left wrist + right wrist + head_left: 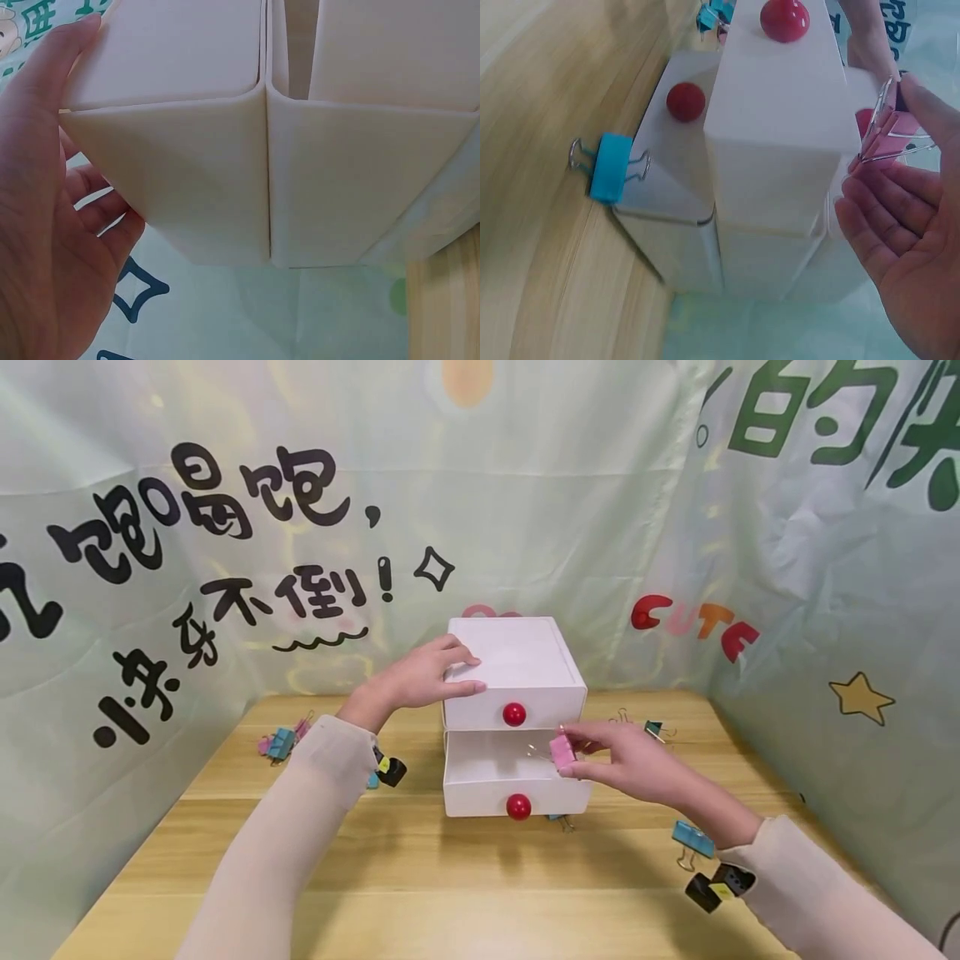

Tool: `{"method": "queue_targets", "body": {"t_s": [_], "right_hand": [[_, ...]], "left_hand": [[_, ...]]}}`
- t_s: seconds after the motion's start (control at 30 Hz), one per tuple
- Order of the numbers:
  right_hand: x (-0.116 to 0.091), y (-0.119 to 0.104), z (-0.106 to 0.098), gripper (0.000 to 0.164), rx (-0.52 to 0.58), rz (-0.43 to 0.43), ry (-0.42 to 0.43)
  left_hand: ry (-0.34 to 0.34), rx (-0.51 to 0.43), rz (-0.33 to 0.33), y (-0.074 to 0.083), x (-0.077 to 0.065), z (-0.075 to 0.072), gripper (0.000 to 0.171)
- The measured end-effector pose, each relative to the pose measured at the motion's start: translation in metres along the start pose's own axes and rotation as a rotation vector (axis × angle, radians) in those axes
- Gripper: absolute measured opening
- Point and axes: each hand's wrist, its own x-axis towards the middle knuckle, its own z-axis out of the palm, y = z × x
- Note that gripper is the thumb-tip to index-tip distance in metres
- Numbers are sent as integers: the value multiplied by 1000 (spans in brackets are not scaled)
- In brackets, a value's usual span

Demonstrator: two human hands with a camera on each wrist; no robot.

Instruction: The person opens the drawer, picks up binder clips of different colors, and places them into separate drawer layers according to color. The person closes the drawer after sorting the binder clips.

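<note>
My right hand (626,760) pinches a pink binder clip (562,752) between thumb and fingertips, above the right side of the pulled-out drawer (480,797) of a small white drawer box (513,652). In the right wrist view, the wire handles of the pink clip (895,135) stick out between the fingers. My left hand (427,672) rests on the box's top left corner, thumb by the front edge. The left wrist view has the left hand (56,187) against the box, its fingers partly hidden. A red knob (513,714) marks the closed top drawer.
A blue binder clip (611,169) lies before the closed lowest drawer (660,142). Another blue clip (693,838) is near my right wrist; a dark green clip (654,728) lies behind that hand. Blue and pink clips (282,743) lie at the table's left. Cloth (525,527) hangs behind.
</note>
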Motion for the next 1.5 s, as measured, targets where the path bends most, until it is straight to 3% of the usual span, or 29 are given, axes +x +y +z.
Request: {"method": "queue_targets", "body": {"t_s": [0.17, 0.43, 0.67, 0.93, 1.23, 1.5], "right_hand": [[11, -7, 7, 69, -53, -3, -45], [28, -9, 18, 52, -60, 26, -101], [38, -10, 25, 43, -132, -14, -109], [30, -2, 20, 35, -75, -36, -44], [11, 18, 11, 24, -83, -66, 130], [-10, 43, 8, 24, -80, 17, 179]], "left_hand": [[34, -22, 1, -3, -1, 2, 53], [38, -34, -15, -5, -3, 4, 54], [41, -39, -19, -6, -3, 3, 55], [0, -5, 16, -6, 0, 1, 66], [-18, 35, 31, -5, 0, -2, 68], [0, 3, 51, 2, -2, 2, 61]]}}
